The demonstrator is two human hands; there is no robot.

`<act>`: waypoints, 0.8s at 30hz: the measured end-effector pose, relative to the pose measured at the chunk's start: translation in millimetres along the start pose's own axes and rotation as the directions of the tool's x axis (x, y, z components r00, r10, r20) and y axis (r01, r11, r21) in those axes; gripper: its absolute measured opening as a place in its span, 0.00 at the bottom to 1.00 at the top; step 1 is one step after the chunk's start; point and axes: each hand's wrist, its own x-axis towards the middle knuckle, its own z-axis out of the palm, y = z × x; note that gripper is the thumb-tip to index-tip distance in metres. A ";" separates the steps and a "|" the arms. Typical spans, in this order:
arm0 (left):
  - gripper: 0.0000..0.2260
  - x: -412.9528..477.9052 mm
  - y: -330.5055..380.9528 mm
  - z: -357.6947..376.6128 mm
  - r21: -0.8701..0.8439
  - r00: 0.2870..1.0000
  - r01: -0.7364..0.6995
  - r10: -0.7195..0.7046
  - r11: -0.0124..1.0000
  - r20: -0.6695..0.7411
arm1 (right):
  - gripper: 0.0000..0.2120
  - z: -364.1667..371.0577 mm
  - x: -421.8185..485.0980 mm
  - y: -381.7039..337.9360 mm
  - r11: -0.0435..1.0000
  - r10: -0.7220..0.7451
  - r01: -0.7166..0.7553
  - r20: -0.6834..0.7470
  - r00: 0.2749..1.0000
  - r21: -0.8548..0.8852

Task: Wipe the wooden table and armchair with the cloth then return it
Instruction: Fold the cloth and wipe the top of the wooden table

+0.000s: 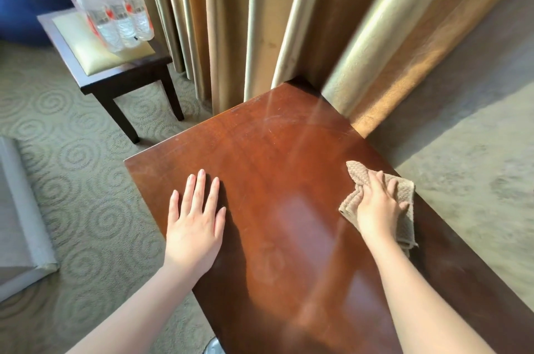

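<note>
The wooden table (268, 157) has a glossy red-brown top that fills the middle of the view. My left hand (195, 223) lies flat on its left side, fingers spread, holding nothing. My right hand (377, 206) presses a crumpled beige waffle-weave cloth (359, 177) onto the table near its right edge. Part of the cloth hangs past that edge under my wrist. No armchair is clearly in view.
Gold curtains (231, 21) hang behind the table's far corner. A dark wooden stool with a cream cushion (95, 56) stands at the back left and carries a pack of water bottles (115, 13). Patterned carpet (86, 169) lies to the left, a white piece of furniture (20, 223) at the far left.
</note>
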 end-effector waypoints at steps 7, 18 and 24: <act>0.22 4.2 3.0 -26.7 -0.427 0.991 0.130 -0.116 0.895 0.060 | 0.14 -9.0 -72.8 -108.3 0.679 -0.025 -0.212 0.311 0.950 0.703; 0.32 -15.5 29.2 -148.3 -0.860 0.898 0.427 0.017 -0.281 0.440 | 0.24 -106.0 -133.0 -174.1 -0.154 -0.367 -0.743 0.661 0.654 0.651; 0.11 -19.7 45.4 -240.8 -0.996 0.978 0.021 -0.210 0.081 0.003 | 0.28 -208.6 -91.3 -225.1 0.135 -0.368 -0.504 0.515 0.774 0.853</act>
